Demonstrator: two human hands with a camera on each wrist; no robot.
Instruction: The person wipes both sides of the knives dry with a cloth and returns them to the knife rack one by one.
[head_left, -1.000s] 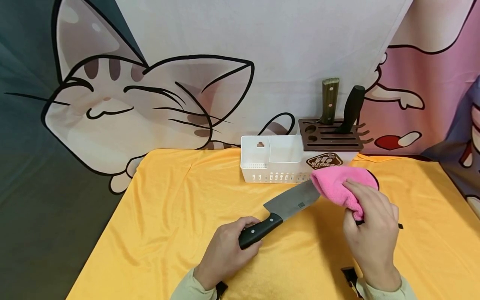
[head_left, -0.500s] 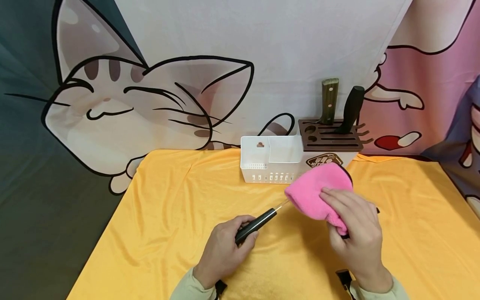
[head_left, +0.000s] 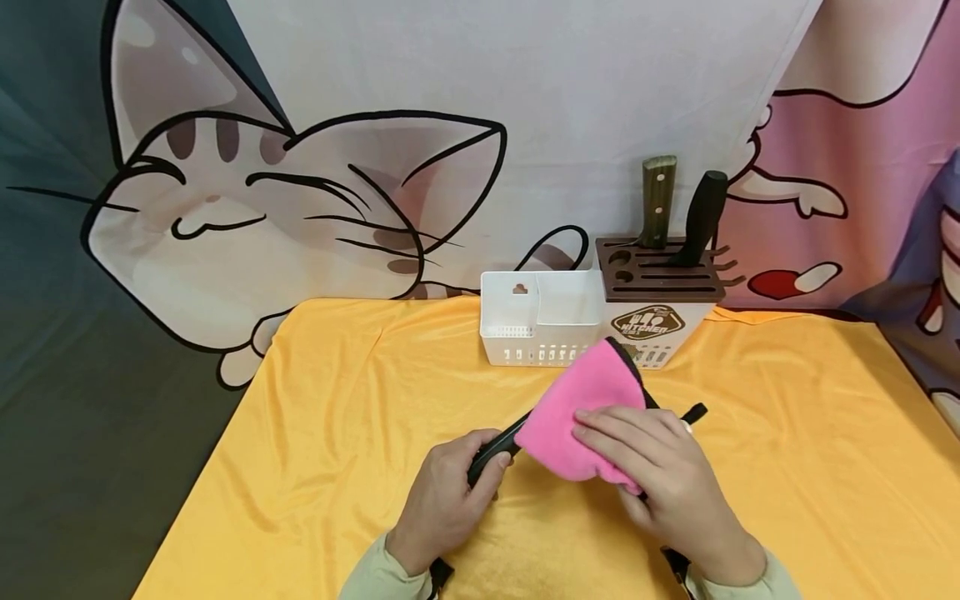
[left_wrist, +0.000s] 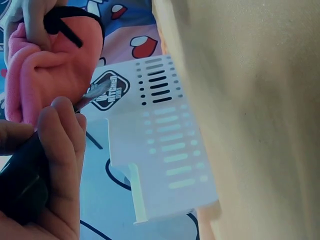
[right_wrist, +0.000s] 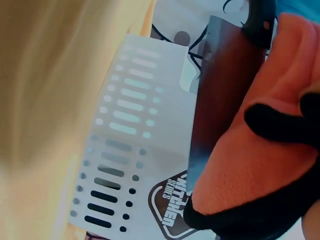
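My left hand (head_left: 444,498) grips the black handle of a broad-bladed kitchen knife (head_left: 498,450) above the table. A pink cloth (head_left: 576,421) with black edging lies over the blade. My right hand (head_left: 671,479) holds this cloth, its fingers spread along the pink side. In the head view the cloth hides the blade. The right wrist view shows the wide steel blade (right_wrist: 222,82) beside the cloth, which covers part of it. From the left wrist, a bit of blade (left_wrist: 95,92) shows past the cloth, with the handle in my left palm.
At the table's back stands a white holder (head_left: 543,321) with perforated walls and a brown slotted top (head_left: 656,287). Two knives stand in its slots, one with a green riveted handle (head_left: 658,204), one with a black handle (head_left: 705,218). A yellow cloth (head_left: 360,400) covers the table.
My right hand has slid the pink cloth left and down along the knife to its handle. The blade has turned edge-on and is now hidden in the head view. My left hand stays nearly in place.
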